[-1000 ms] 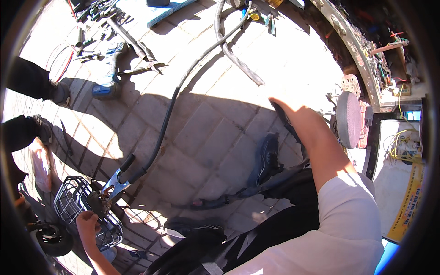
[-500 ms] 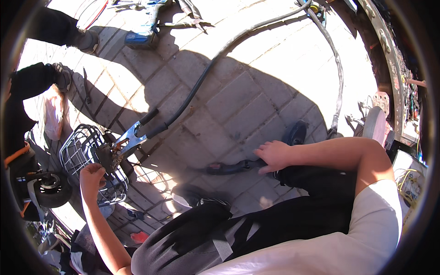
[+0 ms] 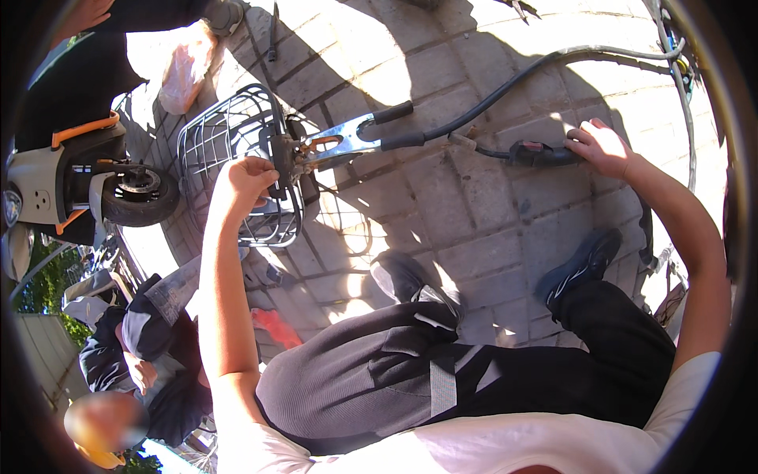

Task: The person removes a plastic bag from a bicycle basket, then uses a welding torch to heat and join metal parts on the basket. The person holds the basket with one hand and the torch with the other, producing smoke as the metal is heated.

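Observation:
My left hand [image 3: 241, 182] has its fingers pinched at the near edge of a dark bracket [image 3: 280, 158] on a black wire basket [image 3: 229, 118]; what it holds is hidden. A silver clamp [image 3: 347, 136] with black grips is attached at that bracket, and a thick black cable [image 3: 482, 112] runs from it up to the right. My right hand [image 3: 604, 154] is on the end of a black handle [image 3: 530, 155] with a red button, its fingers curled over it. A short lead runs from this handle toward a small pale piece on the paving.
A scooter [image 3: 55, 186] stands at the left. One person's legs [image 3: 150, 16] are at the upper left; another person [image 3: 142, 355] sits at the lower left. A pink plastic bag [image 3: 185, 71], a red cloth [image 3: 276, 328] and tools lie on the paving [image 3: 489, 213]. My feet are below the handle.
My view has swung left, bringing the scooter and seated person into view. My right hand has reached down and onto the black handle. My left hand remains at the basket's bracket.

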A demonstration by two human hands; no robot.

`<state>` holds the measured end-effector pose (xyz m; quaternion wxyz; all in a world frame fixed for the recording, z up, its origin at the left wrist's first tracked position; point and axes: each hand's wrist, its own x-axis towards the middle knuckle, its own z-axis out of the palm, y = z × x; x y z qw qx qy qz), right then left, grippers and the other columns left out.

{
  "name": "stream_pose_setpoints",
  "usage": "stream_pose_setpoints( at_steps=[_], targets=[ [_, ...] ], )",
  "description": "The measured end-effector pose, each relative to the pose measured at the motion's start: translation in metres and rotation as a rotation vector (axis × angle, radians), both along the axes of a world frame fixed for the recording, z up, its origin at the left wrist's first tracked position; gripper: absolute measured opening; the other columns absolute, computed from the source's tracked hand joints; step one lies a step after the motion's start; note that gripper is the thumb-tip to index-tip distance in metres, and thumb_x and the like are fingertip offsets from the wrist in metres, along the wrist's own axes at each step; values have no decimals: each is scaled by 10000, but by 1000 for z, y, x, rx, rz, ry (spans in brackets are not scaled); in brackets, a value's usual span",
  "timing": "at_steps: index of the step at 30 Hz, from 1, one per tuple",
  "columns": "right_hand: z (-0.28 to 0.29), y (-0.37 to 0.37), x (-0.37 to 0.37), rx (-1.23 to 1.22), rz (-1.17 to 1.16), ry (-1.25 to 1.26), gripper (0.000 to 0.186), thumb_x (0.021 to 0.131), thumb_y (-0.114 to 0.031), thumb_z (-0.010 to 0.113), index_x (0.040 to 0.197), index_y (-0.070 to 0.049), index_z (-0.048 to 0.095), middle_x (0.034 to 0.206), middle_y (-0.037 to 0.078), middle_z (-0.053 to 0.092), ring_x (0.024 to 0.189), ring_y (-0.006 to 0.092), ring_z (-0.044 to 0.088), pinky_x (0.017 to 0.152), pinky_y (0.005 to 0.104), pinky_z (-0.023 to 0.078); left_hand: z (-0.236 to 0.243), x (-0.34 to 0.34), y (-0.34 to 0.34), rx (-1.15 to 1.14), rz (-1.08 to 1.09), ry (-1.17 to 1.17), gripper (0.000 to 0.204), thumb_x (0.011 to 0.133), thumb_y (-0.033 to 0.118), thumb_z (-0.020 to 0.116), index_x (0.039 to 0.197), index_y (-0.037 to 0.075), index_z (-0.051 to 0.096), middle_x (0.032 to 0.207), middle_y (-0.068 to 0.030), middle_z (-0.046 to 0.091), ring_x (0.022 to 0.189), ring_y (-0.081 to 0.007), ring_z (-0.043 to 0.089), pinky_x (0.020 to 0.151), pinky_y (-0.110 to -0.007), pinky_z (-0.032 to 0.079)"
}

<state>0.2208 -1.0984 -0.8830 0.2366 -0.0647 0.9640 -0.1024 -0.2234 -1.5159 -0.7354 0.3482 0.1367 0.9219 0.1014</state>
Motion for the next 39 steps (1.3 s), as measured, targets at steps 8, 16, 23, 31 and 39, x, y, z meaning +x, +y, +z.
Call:
stream_pose_setpoints(
  at_steps=[8,16,23,31,39],
  targets=[
    [-49,-134,-56,-8,-490,247,644,728,-299,793,1266,-63,530,1159,114,550,1131,290,511,944,429,404,-2,-1,0,16,19,-9,221,842,158,716,1017,23,719,813,-40,697,651,-101,654,561,-242,544],
    [11,-167,-45,-460,-363,85,527,748,-230,773,1194,-71,542,1085,128,548,985,336,573,853,406,457,-3,0,-2,26,4,3,213,844,143,718,1015,15,717,790,-35,692,646,-89,646,551,-237,547],
    [0,-232,-51,-349,-619,206,862,733,-240,795,1445,-33,356,1349,177,452,1236,350,459,1012,433,390,-4,-3,-1,19,5,-17,209,845,159,730,1009,34,693,812,-8,668,660,-96,633,566,-260,555],
    [0,-153,66,-85,-459,-55,939,685,-366,827,1432,-23,376,1363,179,445,1270,344,418,1080,484,295,-5,-2,-3,40,26,-7,226,831,154,733,1009,16,713,824,-29,696,651,-91,650,554,-236,552],
    [13,-93,165,-9,-579,-297,307,724,-229,772,936,-53,636,1008,116,569,1066,315,528,930,470,378,-3,-3,-2,38,12,-12,230,840,160,725,1014,9,714,806,-31,695,645,-88,653,556,-235,552]
  ],
)
